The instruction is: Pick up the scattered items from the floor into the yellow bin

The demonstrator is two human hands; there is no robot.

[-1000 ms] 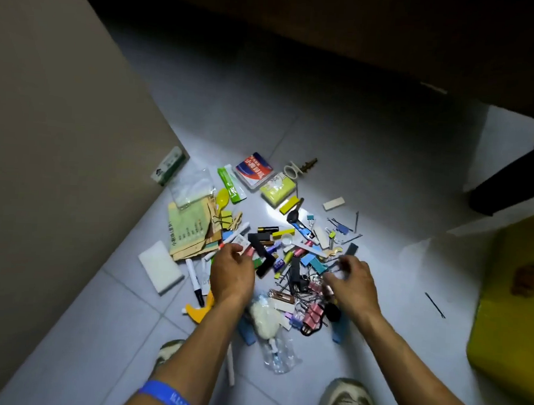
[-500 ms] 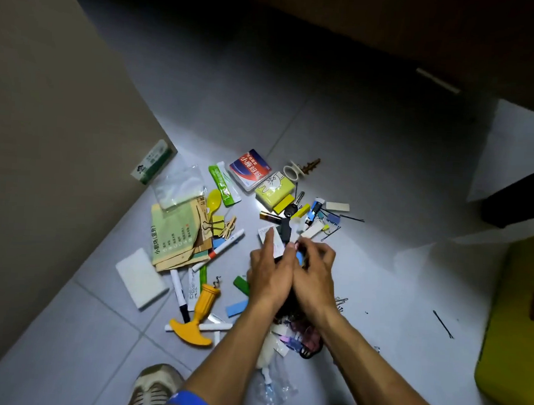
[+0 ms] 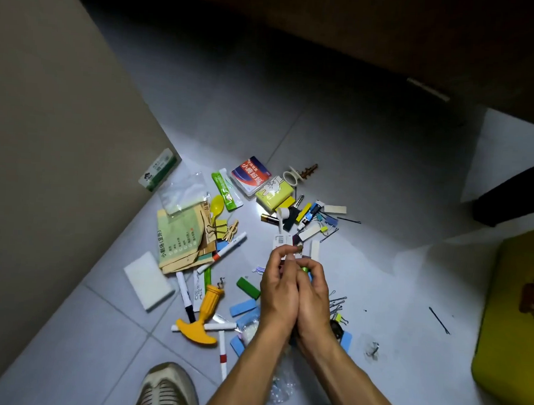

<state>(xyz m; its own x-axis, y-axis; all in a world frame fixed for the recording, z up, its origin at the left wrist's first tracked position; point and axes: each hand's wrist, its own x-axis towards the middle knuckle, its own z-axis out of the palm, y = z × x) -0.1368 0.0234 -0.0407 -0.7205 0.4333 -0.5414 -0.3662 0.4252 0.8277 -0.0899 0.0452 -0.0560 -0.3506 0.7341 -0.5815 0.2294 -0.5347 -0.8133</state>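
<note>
A clutch of small stationery pieces (image 3: 300, 259) is held pressed between the two hands, cupped palm to palm above the grey tiled floor (image 3: 369, 183). The left hand (image 3: 278, 291) is curled round the bundle on its side, with one fingertip raised against a small dark piece at the top; the right hand (image 3: 313, 294) is curled round it from the other side, and a green tip shows between the fingers. What else is enclosed cannot be told.

The gathered pieces are judged light, hard and smooth, so they are likely to slip out through any gap; they are best carried with the palms kept closed underneath rather than pinched from above.

Around the hands more remains: a yellow plastic toy hammer (image 3: 202, 319), a green rectangular eraser (image 3: 248, 288) and loose black hairpins (image 3: 336, 300). The hammer may be taken by its stiff handle, whereas the thin flat hairpins would need to be swept together first.

The yellow plastic bin (image 3: 513, 326) stands well apart at the right edge.
</note>
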